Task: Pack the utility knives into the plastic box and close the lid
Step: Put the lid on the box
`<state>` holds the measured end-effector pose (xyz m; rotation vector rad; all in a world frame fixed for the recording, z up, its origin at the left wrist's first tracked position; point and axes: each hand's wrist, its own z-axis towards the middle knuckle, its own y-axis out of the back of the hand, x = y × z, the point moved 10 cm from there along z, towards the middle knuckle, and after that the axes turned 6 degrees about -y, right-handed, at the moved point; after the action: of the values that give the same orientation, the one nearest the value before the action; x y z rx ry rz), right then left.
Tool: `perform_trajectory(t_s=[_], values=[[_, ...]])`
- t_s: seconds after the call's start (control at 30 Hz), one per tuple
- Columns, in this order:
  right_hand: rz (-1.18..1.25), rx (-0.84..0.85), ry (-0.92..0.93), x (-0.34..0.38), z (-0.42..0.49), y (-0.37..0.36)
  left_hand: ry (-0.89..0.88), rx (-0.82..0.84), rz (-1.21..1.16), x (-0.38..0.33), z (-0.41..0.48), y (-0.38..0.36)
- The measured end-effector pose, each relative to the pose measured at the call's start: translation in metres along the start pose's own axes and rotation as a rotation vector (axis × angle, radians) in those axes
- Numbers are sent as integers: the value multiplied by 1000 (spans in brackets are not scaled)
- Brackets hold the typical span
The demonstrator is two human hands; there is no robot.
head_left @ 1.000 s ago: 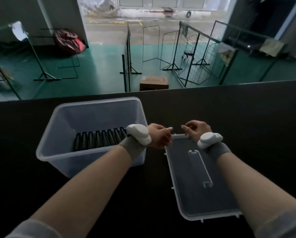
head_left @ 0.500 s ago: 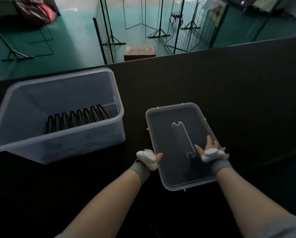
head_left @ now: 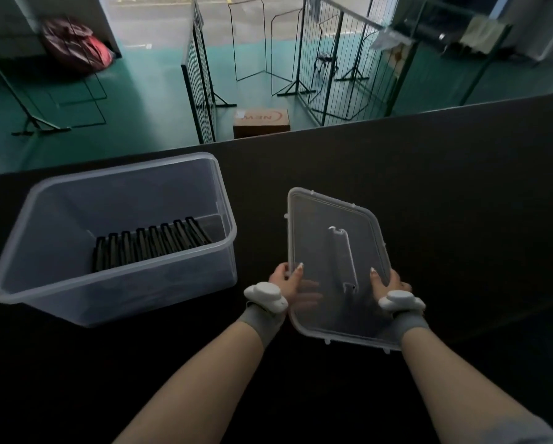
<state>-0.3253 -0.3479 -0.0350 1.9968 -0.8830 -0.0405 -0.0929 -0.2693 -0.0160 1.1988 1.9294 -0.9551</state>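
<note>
A clear plastic box (head_left: 41,302) stands open on the dark table at the left. Several black utility knives (head_left: 150,246) lie side by side on its floor. To its right I hold the clear lid (head_left: 316,232), lifted off the table and tilted, its moulded handle facing up. My left hand (head_left: 288,282) grips the lid's near left edge, thumb on top and fingers under it. My right hand (head_left: 388,285) grips the near right edge the same way. Both wrists wear white trackers on grey bands.
The dark table (head_left: 461,193) stretches right and toward me. Beyond its far edge lies a green floor with wire fence panels (head_left: 201,75), a cardboard carton (head_left: 262,123) and a red bag (head_left: 76,49).
Both hands went from the lid's far end to its near end and took hold. The lid has risen off the table and tilted. The view has shifted.
</note>
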Motion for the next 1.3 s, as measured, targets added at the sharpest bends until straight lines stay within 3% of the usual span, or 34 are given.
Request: perform_trajectory(t_s=[0.23,0.6,0.83,0.93,1.07,1.17,1.3], values=[[183,102,74,40,6,-2,-224,-38,112,-90,-5,11],[263,104,465,224,-149,50,-494,-115,8,-269,-70,107],[140,-37,587,293,-216,51,-573,-286,-96,-310,-109,205],[29,86,632,307,-233,37,-544,-268,-175,-306,-113,241],[349,371,641,334,-257,-1,-541,-297,-289,-297,-114,287],[621,379,643,338,-255,0,-479,-377,-282,-282,-109,307],[799,322,782,365,-270,15,-345,-511,55,-269,-100,333]])
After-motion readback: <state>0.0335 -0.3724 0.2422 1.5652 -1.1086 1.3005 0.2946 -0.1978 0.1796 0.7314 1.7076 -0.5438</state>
